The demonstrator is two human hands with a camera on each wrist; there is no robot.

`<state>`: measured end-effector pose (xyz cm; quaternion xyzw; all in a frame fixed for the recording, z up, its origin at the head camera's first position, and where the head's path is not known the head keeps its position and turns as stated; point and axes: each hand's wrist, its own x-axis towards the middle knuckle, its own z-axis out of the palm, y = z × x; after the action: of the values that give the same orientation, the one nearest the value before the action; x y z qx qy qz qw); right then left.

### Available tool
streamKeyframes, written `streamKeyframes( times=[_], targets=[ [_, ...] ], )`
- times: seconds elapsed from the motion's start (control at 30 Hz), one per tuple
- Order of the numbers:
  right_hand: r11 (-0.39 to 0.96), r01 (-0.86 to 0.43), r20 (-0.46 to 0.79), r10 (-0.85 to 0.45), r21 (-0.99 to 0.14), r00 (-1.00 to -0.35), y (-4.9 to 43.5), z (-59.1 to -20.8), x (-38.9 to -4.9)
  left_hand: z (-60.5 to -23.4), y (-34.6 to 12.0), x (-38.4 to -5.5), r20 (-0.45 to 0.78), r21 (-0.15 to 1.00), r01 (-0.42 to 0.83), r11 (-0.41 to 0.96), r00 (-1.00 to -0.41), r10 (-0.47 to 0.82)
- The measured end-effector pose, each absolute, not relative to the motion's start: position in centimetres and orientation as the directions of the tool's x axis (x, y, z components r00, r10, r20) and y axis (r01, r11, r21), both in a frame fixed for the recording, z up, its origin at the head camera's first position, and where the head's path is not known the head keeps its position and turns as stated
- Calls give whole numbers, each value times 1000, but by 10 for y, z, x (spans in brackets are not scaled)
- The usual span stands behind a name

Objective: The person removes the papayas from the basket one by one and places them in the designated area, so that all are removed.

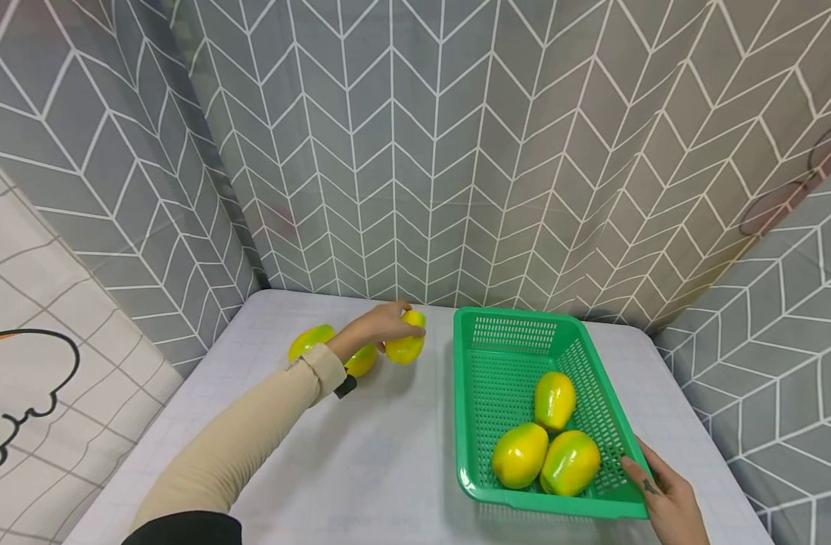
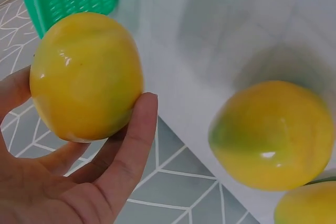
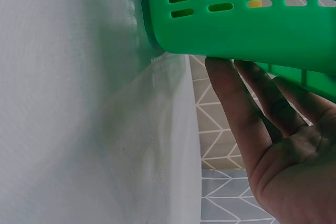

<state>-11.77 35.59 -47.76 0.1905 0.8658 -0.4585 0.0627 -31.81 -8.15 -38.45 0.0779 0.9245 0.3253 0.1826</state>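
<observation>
My left hand [image 1: 387, 324] holds a glossy yellow-green mango [image 1: 405, 342] between thumb and fingers, above the far part of the table. In the left wrist view this mango [image 2: 86, 77] sits high in the fingers, with the palm below. Two more mangoes lie under and beside the left forearm; one [image 1: 311, 341] is at its left, the other [image 1: 361, 361] is partly hidden by the wrist. My right hand [image 1: 670, 496] grips the right side of a green plastic basket [image 1: 462, 409] near its front corner, thumb over the rim, fingers [image 3: 236, 108] against the outside.
Three mangoes lie together in the front right part of the basket, one of them [image 1: 555, 401] behind the other two. The basket stands on the right of a white-covered table [image 1: 361, 469]. Grey patterned curtains [image 1: 415, 151] enclose the back and sides.
</observation>
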Motion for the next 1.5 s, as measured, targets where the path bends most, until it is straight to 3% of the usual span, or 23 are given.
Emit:
streamKeyframes(
  times=[0.87, 1.5],
  targets=[
    [513, 386, -282, 271, -767, -920, 358, -479, -119, -416, -82, -317, -282, 523, 31, 852, -937, 207],
    [505, 413, -312, 275, -758, -909, 358, -478, -121, -425, -77, -321, -243, 374, 90, 923, -951, 191]
  ],
)
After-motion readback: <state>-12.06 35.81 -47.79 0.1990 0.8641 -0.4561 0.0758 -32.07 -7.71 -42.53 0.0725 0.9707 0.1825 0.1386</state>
